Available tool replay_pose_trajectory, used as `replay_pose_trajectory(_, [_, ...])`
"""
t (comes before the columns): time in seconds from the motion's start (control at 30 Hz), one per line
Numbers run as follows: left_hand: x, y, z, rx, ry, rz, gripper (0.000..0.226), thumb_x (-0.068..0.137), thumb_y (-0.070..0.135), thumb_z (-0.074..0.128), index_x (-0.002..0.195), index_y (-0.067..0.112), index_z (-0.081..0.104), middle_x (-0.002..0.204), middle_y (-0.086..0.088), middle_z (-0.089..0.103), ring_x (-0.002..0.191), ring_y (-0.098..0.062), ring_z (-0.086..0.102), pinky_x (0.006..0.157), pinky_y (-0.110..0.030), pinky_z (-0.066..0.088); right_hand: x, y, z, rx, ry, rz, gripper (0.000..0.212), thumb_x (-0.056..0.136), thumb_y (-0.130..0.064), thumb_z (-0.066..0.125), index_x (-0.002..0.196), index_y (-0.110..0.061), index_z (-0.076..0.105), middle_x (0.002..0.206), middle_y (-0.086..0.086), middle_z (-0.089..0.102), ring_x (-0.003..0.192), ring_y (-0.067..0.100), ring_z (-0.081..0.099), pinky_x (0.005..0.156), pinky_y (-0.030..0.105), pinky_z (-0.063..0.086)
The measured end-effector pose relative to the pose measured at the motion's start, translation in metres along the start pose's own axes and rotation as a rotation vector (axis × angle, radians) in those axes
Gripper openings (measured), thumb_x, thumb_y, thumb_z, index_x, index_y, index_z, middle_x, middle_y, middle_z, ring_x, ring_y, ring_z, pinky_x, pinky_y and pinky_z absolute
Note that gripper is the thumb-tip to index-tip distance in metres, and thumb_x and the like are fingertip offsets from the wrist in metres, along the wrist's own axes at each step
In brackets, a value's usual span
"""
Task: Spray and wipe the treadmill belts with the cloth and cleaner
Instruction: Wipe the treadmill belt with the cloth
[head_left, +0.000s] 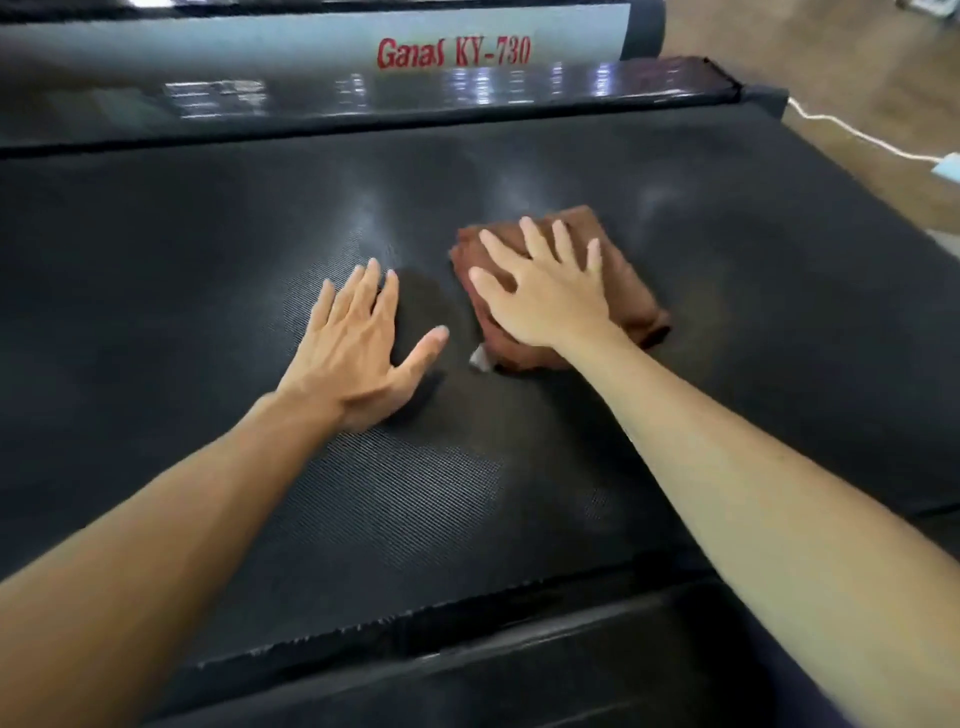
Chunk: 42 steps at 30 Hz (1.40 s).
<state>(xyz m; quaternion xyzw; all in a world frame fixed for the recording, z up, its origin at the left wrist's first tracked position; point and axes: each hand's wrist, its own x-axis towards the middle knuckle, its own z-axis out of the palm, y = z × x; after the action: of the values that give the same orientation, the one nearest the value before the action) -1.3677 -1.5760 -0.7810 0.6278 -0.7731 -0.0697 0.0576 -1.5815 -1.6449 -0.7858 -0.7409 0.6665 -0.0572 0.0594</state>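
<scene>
The black textured treadmill belt (208, 270) fills most of the view. A folded brown cloth (631, 291) lies on it right of centre, with a small white tag at its near left corner. My right hand (545, 296) presses flat on the cloth, fingers spread and straight. My left hand (358, 343) rests flat on the bare belt just left of the cloth, fingers together and thumb out. No cleaner bottle is in view.
A glossy black side rail (395, 98) runs along the far edge, and behind it a silver cover (260, 47) bears red lettering. A white cable (852, 132) crosses the wooden floor at the upper right. A black frame edge (519, 654) lies nearest me.
</scene>
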Motion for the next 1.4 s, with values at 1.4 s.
replay_pose_trajectory(1.4, [0.147,0.033,0.0,-0.016,-0.062,-0.24,0.091,0.09,0.063,0.036,0.164,0.015,0.013,0.172,0.001,0.001,0.158,-0.015,0.001,0.125,-0.047,0.015,0.146,0.114,-0.033,-0.047,-0.015,0.208,0.065,0.098,-0.07,0.033,0.159,-0.048,0.027,0.173,-0.002,0.013,0.159,0.032,0.009,0.124,0.063,0.006])
